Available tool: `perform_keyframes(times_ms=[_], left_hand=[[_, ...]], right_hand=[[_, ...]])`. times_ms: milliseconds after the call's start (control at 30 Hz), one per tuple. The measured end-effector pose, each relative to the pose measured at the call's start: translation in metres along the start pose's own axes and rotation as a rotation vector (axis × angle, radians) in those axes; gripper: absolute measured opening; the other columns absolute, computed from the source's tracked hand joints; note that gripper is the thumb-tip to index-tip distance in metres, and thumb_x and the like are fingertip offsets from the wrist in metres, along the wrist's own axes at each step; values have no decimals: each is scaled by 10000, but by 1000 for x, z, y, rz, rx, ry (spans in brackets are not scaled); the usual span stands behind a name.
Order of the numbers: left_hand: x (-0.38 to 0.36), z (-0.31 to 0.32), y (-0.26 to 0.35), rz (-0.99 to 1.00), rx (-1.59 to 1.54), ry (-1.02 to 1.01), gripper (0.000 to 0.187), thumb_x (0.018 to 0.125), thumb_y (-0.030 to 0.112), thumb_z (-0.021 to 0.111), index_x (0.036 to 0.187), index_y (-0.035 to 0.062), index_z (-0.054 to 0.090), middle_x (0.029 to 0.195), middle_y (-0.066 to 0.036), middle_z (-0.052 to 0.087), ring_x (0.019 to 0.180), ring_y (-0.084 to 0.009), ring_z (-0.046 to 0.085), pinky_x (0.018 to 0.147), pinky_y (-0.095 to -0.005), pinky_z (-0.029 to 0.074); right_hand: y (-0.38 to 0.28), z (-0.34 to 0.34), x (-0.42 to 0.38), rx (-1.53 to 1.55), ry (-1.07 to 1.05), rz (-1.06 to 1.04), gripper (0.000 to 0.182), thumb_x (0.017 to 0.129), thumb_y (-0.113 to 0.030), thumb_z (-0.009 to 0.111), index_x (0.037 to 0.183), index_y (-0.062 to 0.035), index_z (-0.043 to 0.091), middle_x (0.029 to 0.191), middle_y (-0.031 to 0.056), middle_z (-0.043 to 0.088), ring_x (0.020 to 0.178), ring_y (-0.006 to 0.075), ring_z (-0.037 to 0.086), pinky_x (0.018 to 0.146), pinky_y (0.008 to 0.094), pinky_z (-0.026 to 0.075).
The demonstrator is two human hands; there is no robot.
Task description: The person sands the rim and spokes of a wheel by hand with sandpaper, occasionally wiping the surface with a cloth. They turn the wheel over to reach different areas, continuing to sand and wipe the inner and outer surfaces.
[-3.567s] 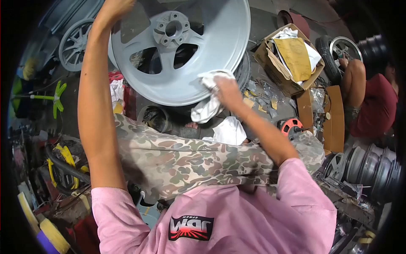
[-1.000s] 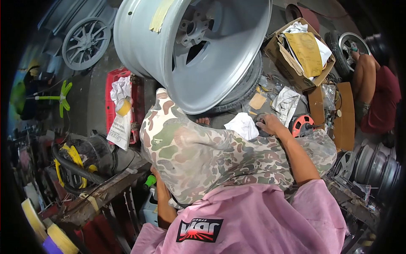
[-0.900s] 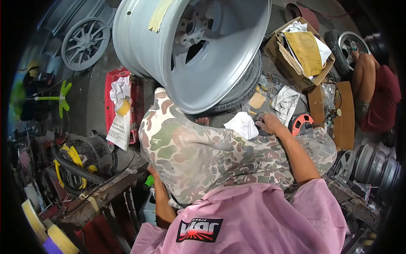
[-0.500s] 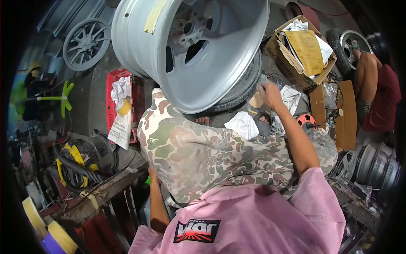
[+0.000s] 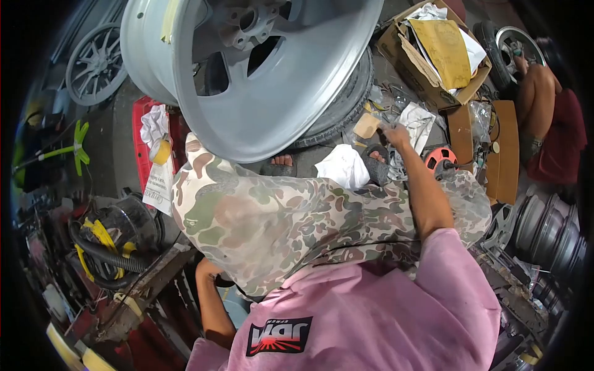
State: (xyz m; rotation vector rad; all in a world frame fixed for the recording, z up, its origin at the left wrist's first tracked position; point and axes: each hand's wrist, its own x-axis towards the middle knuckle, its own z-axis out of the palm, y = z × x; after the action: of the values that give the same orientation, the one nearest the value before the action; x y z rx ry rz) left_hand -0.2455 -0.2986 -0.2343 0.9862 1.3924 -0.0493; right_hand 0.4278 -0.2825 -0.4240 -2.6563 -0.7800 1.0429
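Observation:
A large grey wheel rim [image 5: 272, 105] stands tilted in front of my knees, leaning over a black tyre [image 5: 340, 105]. My right hand [image 5: 397, 133] reaches low to the right of the tyre, its fingers curled; what they hold, if anything, is too small to make out. Just left of those fingers is a tan square of sandpaper [image 5: 367, 125], and a crumpled white sheet [image 5: 417, 122] lies to their right. My left hand [image 5: 209, 269] is down beside my left thigh, touching no part of the rim. Its fingers are hidden behind the trouser leg.
At right stand a cardboard box [image 5: 427, 93] of papers and a red reel [image 5: 440, 159]. A white cloth [image 5: 342, 167] lies between my feet. A red crate [image 5: 147, 117] is on the left. Another person [image 5: 560, 130] crouches at far right beside a wheel [image 5: 520, 59].
My right hand has moved down and closer to the white sheet. The view has shifted, so the rim sits further left and higher. My left hand stays by the thigh.

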Motion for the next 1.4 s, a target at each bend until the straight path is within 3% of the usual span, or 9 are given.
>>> perform_keyframes(times_ms=[267, 400, 533, 733, 833, 1133, 1267, 1333, 1400], left_hand=[[3, -55, 47, 179, 255, 184, 378, 868, 197, 753, 1178, -14, 704, 1177, -116, 738, 1062, -244, 668, 934, -376, 517], [34, -95, -83, 244, 498, 222, 451, 953, 354, 703, 1140, -56, 696, 1036, -126, 757, 966, -265, 683, 865, -377, 529], [25, -46, -133, 41, 319, 169, 468, 959, 370, 693, 1142, -61, 695, 1042, -129, 756, 969, -263, 682, 868, -376, 528], [-25, -11, -58, -109, 141, 8, 495, 968, 394, 677, 1146, -68, 693, 1052, -132, 754, 974, -261, 681, 872, -374, 526], [-32, -15, -30, -108, 136, 39, 509, 973, 406, 670, 1147, -72, 692, 1056, -134, 753, 977, -259, 680, 875, -373, 525], [22, -31, 15, 96, -27, 438, 551, 987, 442, 646, 1153, -82, 688, 1070, -140, 750, 984, -255, 677, 881, -371, 523], [74, -40, 65, 238, -162, 596, 571, 994, 458, 636, 1155, -87, 687, 1076, -142, 749, 988, -253, 676, 884, -370, 521], [112, -49, 107, 314, -239, 666, 581, 997, 466, 631, 1156, -90, 686, 1079, -143, 748, 989, -252, 676, 886, -369, 521], [156, -57, 159, 340, -305, 722, 590, 1000, 474, 626, 1157, -92, 685, 1083, -145, 747, 991, -251, 675, 887, -368, 520]], right_hand=[[4, 67, 1, 158, 183, 29, 545, 788, -466, 807, 981, 34, 711, 956, 277, 736, 964, 444, 719, 852, 483, 554], [8, 34, 14, 112, 438, -123, 410, 806, -342, 766, 1018, 7, 719, 957, 268, 734, 948, 440, 713, 844, 484, 557], [61, 13, 53, -30, 340, -285, 347, 793, -241, 708, 1084, -53, 737, 1012, 263, 711, 1030, 430, 681, 938, 486, 536], [79, -4, 49, -87, 452, -154, 338, 795, -268, 708, 1043, -40, 742, 1076, 269, 689, 1065, 422, 660, 945, 487, 528], [66, 11, 46, -36, 317, -230, 336, 819, -321, 718, 986, -31, 746, 976, 269, 707, 998, 440, 676, 890, 497, 532], [35, 41, 9, -119, 6, -100, 542, 787, -500, 771, 1035, -17, 762, 987, 205, 763, 1006, 365, 731, 898, 449, 559], [-8, 59, -23, -200, 64, -45, 627, 746, -609, 793, 865, 6, 764, 801, 212, 746, 852, 341, 759, 801, 455, 583], [-10, 71, -20, -275, 115, 8, 525, 822, -537, 756, 988, -39, 774, 1040, 178, 766, 1033, 362, 727, 947, 510, 532], [4, 72, 1, -124, -30, 8, 474, 824, -465, 775, 1003, -26, 760, 1030, 192, 762, 1010, 366, 729, 933, 477, 540]])
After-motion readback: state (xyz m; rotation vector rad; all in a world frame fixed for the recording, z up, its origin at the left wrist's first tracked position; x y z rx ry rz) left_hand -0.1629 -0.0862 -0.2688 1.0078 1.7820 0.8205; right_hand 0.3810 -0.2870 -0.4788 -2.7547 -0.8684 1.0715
